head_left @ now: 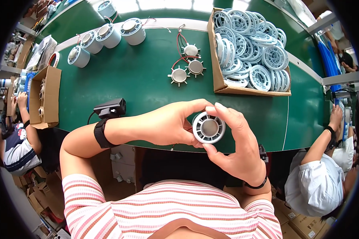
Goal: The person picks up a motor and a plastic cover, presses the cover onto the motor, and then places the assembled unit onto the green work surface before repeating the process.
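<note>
Between my two hands, over the near edge of the green table, is a round light-blue motor housing (pixel 221 134) with a silver motor (pixel 209 128) set in its spoked centre. My left hand (pixel 167 123) grips its left side between thumb and fingers; a bit of red wire shows there. My right hand (pixel 239 139) curls round its right side, thumb below and fingertips on the upper rim. Beyond my hands lie three loose silver motors (pixel 178 75) with radiating prongs and red wires. A cardboard box (pixel 251 93) heaped with light-blue spoked rings (pixel 260 77) stands at the far right.
Several light-blue cylindrical housings with motors (pixel 133 32) stand at the far left. An open cardboard box (pixel 46 97) sits at the table's left edge, beside a tape roll (pixel 54 59). People work on both sides; a co-worker's arm (pixel 321 141) shows at right.
</note>
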`<state>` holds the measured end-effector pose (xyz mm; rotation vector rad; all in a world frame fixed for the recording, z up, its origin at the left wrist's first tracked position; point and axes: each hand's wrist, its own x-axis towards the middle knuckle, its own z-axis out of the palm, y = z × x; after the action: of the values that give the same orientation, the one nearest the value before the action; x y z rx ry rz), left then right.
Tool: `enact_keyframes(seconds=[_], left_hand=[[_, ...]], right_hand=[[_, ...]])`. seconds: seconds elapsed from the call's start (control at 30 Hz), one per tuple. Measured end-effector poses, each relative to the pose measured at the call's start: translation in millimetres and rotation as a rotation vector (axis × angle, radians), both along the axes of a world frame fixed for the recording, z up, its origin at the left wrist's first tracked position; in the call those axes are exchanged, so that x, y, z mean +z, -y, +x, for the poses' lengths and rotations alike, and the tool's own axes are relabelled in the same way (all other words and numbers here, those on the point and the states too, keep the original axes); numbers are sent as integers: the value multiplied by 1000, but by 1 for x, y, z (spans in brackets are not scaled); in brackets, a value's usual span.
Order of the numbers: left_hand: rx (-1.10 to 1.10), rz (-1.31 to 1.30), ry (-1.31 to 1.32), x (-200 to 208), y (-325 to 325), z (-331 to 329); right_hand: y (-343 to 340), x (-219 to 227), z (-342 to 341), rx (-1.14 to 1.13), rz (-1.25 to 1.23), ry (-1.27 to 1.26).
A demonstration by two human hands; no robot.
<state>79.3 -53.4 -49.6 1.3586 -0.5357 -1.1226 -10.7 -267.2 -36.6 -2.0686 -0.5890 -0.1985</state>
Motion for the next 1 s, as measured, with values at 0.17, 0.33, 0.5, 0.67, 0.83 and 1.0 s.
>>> enact_keyframes(seconds=[0.17, 0.33, 0.5, 0.67, 0.83, 1.0], left_hand=[[-83, -1, -33, -7, -3, 6], [-185, 30, 79, -3, -4, 10], [-225, 94, 32, -1, -2, 13], [-251, 32, -77, -2, -4, 17], [-182, 42, -480, 11, -5, 21], [-105, 55, -553, 14, -4, 18]], right_hand=[[7, 4, 1, 65, 4, -69], [12, 7, 2, 113, -27, -91], [13, 8, -2, 99, -21, -156], [13, 13, -3, 76, -87, -178], [13, 13, -1, 74, -118, -195], [11, 12, -4, 60, -164, -159]])
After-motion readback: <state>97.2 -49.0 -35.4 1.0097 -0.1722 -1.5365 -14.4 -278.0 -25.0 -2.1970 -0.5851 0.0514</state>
